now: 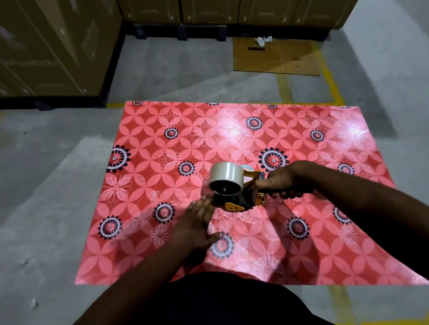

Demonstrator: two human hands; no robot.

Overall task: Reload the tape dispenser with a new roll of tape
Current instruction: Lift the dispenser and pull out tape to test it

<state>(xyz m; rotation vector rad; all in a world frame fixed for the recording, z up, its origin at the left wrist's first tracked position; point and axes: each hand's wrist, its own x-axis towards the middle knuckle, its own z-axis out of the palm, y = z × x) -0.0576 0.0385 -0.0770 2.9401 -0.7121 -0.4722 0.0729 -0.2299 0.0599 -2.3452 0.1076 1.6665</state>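
While gripping dispenser (pixel 239 198), right hand (pixel 284 181).

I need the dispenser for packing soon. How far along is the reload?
Done: the tape roll already sits on the dispenser. In hand: the right hand grips the handle while the left hand lies flat by the roll's front. Left: whether the tape is threaded to the cutter can't be seen.
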